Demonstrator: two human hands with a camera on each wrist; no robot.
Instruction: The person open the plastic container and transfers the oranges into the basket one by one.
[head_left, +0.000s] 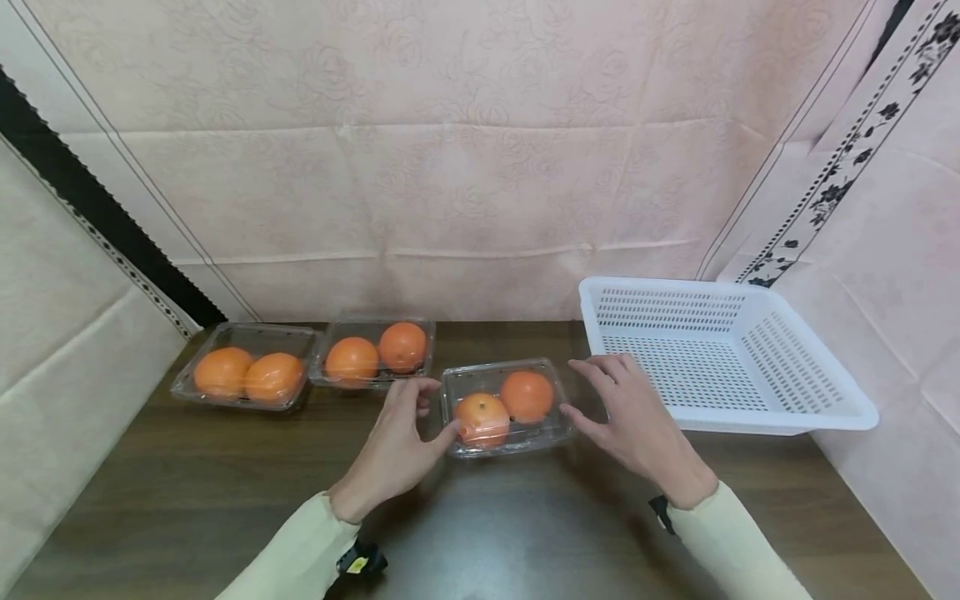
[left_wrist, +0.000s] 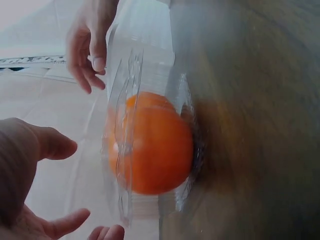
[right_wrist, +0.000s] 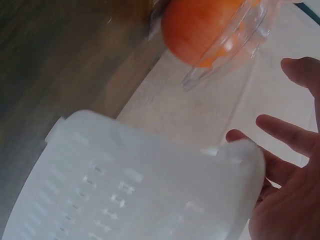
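Note:
A clear plastic clamshell box (head_left: 506, 408) holding two oranges (head_left: 527, 396) sits between my hands on the table. My left hand (head_left: 393, 446) is at its left side, thumb near the box edge and fingers relaxed. On the other side, my right hand (head_left: 637, 417) hovers with fingers spread, between the box and the white basket. In the left wrist view, a gap shows between the left fingers and the box (left_wrist: 150, 150). The right wrist view has the right hand (right_wrist: 295, 170) apart from the box, its fingers overlapping the basket's corner (right_wrist: 240, 155) in view; contact cannot be told.
Two more clear boxes stand at the back left, one at the far left (head_left: 251, 404) and one beside it (head_left: 378, 379), each with two oranges. The white perforated basket (head_left: 810, 408) stands at the right. A patterned cloth (head_left: 465, 208) rises behind the table (head_left: 480, 533).

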